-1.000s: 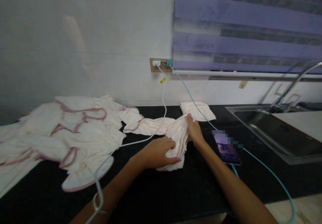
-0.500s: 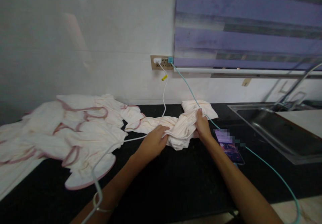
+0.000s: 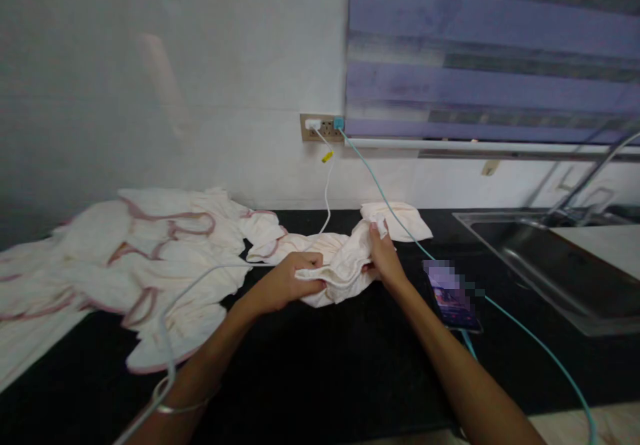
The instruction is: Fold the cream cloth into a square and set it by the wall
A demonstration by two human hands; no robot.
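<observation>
Our left hand [image 3: 283,284] and right hand [image 3: 384,256] both close their fingers on the bunched cream cloth [image 3: 336,266], which rests on the black counter [image 3: 320,365] between them. Just right lies a phone [image 3: 451,294]; to the left spreads a pile of pink-trimmed cloths [image 3: 150,258]. Farther back, a folded cloth [image 3: 406,220] lies below the wall socket [image 3: 323,127].

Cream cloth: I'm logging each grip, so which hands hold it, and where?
Both hands hold the cream cloth: left hand at its near-left edge, right hand at its bunched right end.
</observation>
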